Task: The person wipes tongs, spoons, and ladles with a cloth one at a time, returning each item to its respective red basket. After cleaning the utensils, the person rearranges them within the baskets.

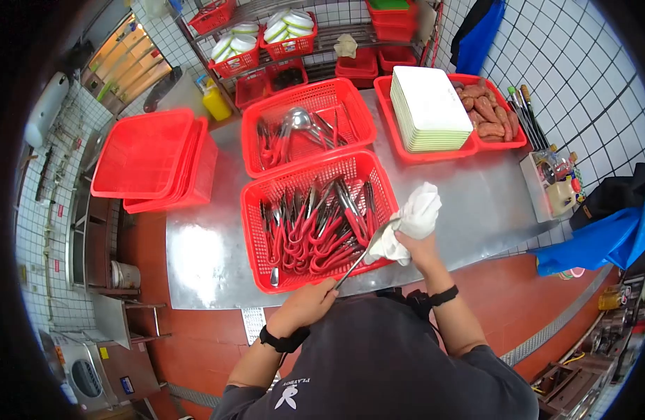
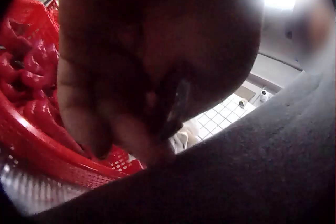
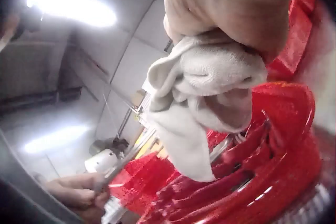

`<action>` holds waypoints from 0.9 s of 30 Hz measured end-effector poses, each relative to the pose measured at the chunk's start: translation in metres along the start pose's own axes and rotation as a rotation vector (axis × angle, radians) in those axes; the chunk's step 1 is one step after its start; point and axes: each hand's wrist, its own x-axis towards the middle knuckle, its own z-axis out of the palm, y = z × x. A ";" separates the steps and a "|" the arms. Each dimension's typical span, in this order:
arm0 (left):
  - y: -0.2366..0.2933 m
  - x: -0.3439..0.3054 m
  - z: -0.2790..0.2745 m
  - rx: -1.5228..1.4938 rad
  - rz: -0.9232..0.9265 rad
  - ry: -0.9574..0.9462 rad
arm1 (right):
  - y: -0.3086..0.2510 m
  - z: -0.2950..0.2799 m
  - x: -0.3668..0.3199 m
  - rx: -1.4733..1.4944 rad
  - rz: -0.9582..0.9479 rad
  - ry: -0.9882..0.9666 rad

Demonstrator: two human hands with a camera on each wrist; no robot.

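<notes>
The left hand [image 1: 307,306] pinches one end of a long thin metal utensil [image 1: 353,268] near the front edge of the table. Bunched in the right hand [image 1: 420,250] is a white cloth [image 1: 415,213], which lies against the utensil's far, wider end. Just beyond, a red basket [image 1: 250,241] holds many red-handled metal tongs [image 1: 315,241]. In the left wrist view the left hand [image 2: 131,61] is dark, with a bit of metal [image 2: 181,100] between the fingers. The right wrist view shows the cloth [image 3: 210,71] hanging below the right hand [image 3: 231,3], its fingertips hidden.
Behind stands another red basket [image 1: 245,140] with a ladle [image 1: 299,119]. Stacked red baskets [image 1: 144,157] are at the left. At the back right are white trays [image 1: 431,101] and a basket of brownish-red items [image 1: 487,112]. A steel table [image 1: 469,210] carries these; shelves rise behind.
</notes>
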 end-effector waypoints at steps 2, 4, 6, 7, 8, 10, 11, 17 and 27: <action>-0.007 -0.005 -0.002 0.039 0.056 0.035 | -0.024 -0.011 -0.006 -0.170 -0.044 -0.038; -0.010 -0.010 -0.005 0.040 0.002 0.144 | -0.040 -0.022 -0.012 -0.589 0.021 -0.234; -0.014 -0.012 -0.009 0.038 -0.042 0.255 | -0.034 -0.028 -0.016 -0.529 -0.080 -0.263; -0.016 -0.013 -0.010 0.072 -0.038 0.277 | -0.046 -0.027 -0.020 -0.577 -0.025 -0.325; -0.017 -0.014 -0.011 0.105 -0.036 0.302 | -0.058 -0.027 -0.024 -0.624 0.029 -0.389; -0.010 -0.019 -0.013 0.147 -0.025 0.294 | -0.067 -0.030 -0.027 -0.630 0.014 -0.383; -0.006 -0.022 -0.014 0.186 -0.022 0.285 | -0.068 -0.034 -0.028 -0.528 -0.005 -0.407; 0.016 -0.020 -0.013 0.078 0.066 0.229 | -0.029 -0.028 -0.031 0.388 0.052 -0.308; 0.031 0.017 0.012 0.031 0.082 0.310 | -0.020 0.064 -0.035 0.987 0.438 -0.271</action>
